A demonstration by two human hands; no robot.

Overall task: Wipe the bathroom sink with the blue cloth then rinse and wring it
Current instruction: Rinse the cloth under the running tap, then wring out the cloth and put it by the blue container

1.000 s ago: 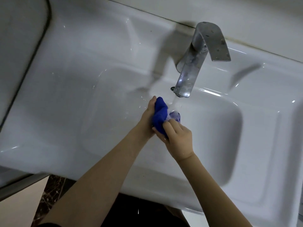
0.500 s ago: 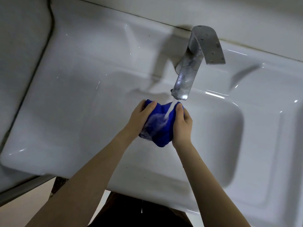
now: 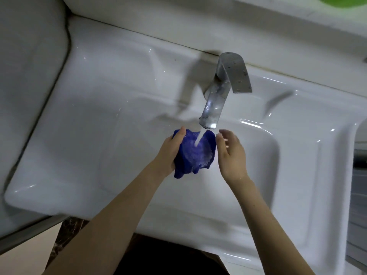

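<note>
1. Streaming from the chrome faucet, a thin jet of water lands square on the blue cloth, dead centre of the frame, held above the basin of the white sink.
2. Left hand has it: fingers wrapped round the cloth's left side, thumb hooked over the top edge.
3. Cloth is bunched and soaked, white suds across its face, one corner dangling below the left hand.
4. Right hand is loose, fingers relaxed and a little spread, grasping nothing, just beside the cloth's right edge; whether the thumb brushes the fabric, I cannot tell.
5. Faucet stands on the sink's back ledge, upper middle of the frame, its flat lever spotted and angled right.
6. Upper right corner, a sliver of something green, cut off by the frame.
7. Lower left, dark marbled floor shows below the sink's front rim.
</note>
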